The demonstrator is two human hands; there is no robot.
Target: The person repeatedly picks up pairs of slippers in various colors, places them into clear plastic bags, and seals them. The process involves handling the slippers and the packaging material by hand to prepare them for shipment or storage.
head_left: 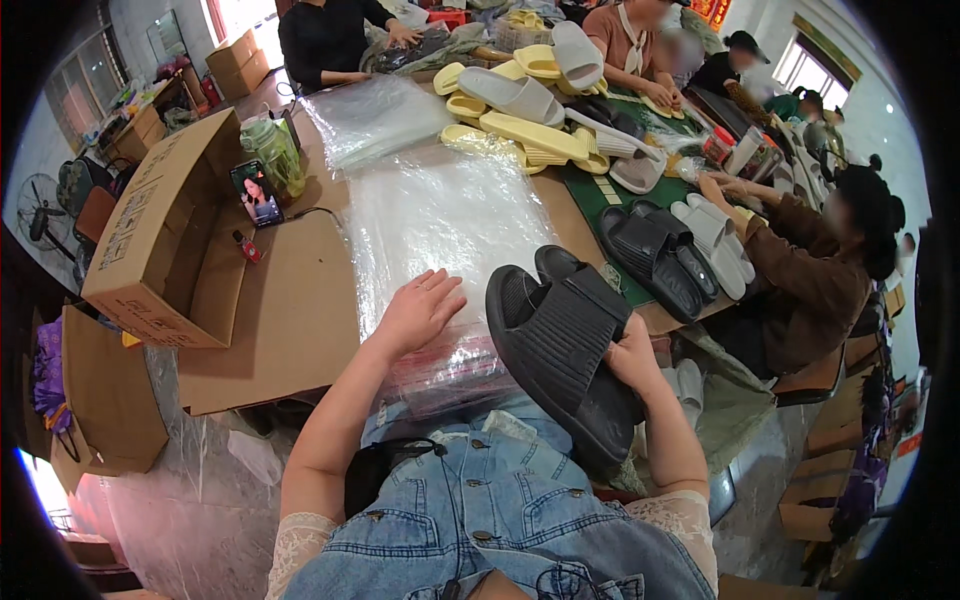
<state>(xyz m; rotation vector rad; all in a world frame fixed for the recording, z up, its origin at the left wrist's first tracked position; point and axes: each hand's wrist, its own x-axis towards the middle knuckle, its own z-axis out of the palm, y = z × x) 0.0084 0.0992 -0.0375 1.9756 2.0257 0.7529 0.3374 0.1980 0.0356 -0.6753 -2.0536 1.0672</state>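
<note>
My right hand [634, 355] grips a pair of black ribbed slide sandals [565, 345], tilted together over the table's near edge. Its fingers are partly hidden behind the straps. Lying flat, with fingers stretched out, my left hand [422, 312] rests on a stack of clear plastic bags [440, 215] in front of me and holds nothing. Reddish strips run along the near end of the bags. To the right of the held pair, more black slides [660, 255] lie beside light grey slides [715, 240] on the table.
Yellow and grey slides [530, 135] are heaped at the far side, near another bag stack [375, 120]. An opened cardboard box [165, 240], a phone [257, 195] and a green-tinted jar [275, 155] stand on the left. A co-worker in brown [815, 270] sits at the right.
</note>
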